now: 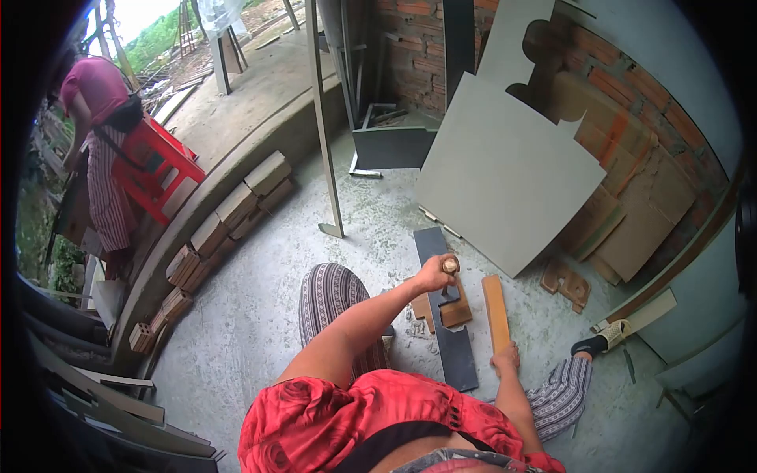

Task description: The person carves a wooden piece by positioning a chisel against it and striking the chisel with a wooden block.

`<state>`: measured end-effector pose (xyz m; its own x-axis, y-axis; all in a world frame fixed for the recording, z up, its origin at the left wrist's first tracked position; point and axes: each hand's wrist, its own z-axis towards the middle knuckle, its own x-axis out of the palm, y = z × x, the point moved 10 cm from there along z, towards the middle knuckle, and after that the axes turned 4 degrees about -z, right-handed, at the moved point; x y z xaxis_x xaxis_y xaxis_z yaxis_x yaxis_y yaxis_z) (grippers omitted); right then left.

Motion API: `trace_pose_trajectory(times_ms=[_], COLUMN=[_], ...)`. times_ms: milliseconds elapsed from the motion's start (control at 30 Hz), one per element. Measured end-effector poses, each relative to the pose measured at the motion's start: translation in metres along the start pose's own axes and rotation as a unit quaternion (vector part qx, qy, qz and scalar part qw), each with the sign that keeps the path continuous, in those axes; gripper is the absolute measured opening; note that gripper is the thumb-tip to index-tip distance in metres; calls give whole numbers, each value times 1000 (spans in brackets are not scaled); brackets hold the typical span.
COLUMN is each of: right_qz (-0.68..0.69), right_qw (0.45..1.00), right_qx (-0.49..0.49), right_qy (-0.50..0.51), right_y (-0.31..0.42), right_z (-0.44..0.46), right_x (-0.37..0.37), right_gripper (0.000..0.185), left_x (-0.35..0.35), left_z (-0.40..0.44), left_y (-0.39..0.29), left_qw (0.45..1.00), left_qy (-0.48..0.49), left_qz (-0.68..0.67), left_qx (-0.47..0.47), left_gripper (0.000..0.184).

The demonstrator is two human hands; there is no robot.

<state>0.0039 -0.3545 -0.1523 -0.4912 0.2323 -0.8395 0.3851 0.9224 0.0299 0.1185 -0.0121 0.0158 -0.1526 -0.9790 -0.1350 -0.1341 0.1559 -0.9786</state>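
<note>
My left hand (436, 274) is closed round the upright handle of a tool (449, 266), whose round wooden end shows above the fist. Its lower part is too unclear to name. Under that hand lies a long dark grey strip (457, 355) with a ragged notch in its right edge, across brown wooden pieces (455, 313). To the right, my right hand (506, 359) grips the near end of a yellowish wooden bar (496, 311), which slants away from me on the concrete floor.
Large pale panels (509, 173) and cardboard (646, 209) lean against brick. A thin upright post (323, 126) stands ahead. Bricks (233, 206) line the left ledge. Beyond, another person (98, 94) is by a red stool (158, 162). A cut wooden piece (566, 285) lies right.
</note>
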Motion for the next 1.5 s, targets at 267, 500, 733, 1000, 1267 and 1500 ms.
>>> trace_pose_trajectory(times_ms=[267, 500, 733, 1000, 1267, 1500], right_qz=[315, 515, 411, 202, 389, 216], right_qw=[944, 829, 780, 900, 764, 891], right_qx=[-95, -217, -423, -359, -455, -373], right_qy=[-14, 11, -207, -141, -239, -144], right_y=[24, 91, 136, 127, 132, 126], right_z=[-21, -85, -211, -193, -232, -188], right_x=[-37, -131, -253, -207, -257, -208], right_gripper=[41, 41, 62, 64, 65, 68], left_x=[5, 6, 15, 23, 20, 25], left_z=[2, 3, 3, 0, 3, 6], left_y=[2, 5, 5, 8, -2, 23], left_qw=[999, 998, 998, 995, 995, 996], left_qy=[31, 32, 33, 71, 39, 63], left_qz=[-13, -8, 35, -75, 29, -58], left_qx=[25, 44, 45, -7, 93, 18], left_gripper=[26, 24, 26, 24, 26, 25])
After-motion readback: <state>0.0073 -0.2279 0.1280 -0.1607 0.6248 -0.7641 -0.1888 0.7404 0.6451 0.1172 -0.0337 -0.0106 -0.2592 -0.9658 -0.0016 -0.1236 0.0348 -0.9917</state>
